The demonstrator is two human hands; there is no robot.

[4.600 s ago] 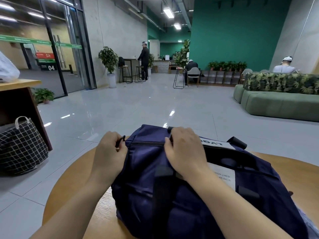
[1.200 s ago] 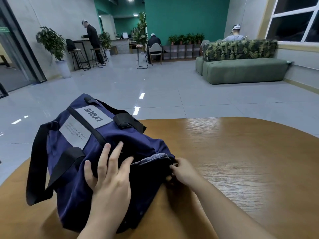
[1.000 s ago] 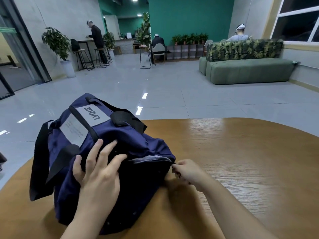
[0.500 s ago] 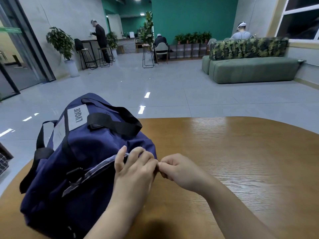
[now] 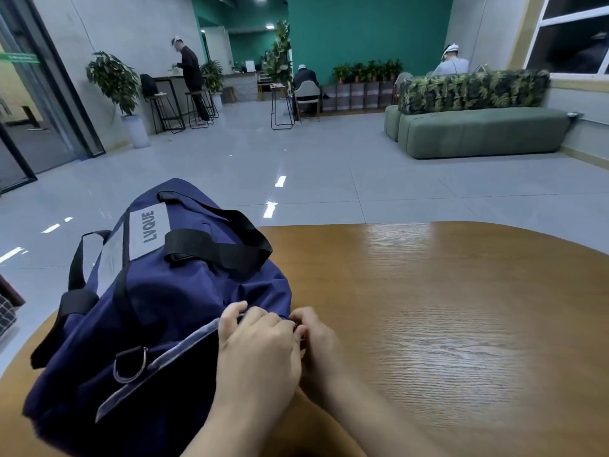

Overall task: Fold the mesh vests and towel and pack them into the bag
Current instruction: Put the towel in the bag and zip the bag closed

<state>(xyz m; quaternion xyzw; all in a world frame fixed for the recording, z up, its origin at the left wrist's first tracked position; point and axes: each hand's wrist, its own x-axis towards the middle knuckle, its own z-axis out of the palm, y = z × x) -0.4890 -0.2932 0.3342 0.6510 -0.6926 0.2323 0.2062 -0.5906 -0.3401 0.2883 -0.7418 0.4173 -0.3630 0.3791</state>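
Bag on wooden table, tiled lobby; left hand, right hand grip pinching bag end.

Navy bag on wooden table

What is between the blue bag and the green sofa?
In the head view, only bare grey floor tiles and the wooden table's far edge lie between the navy fabric bag and the green sofa.

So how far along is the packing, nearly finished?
Probably close. No vests or towel show on the wooden table, so they are likely inside the navy bag. The left hand and right hand grip its end, seemingly at the zipper. Closing remains.
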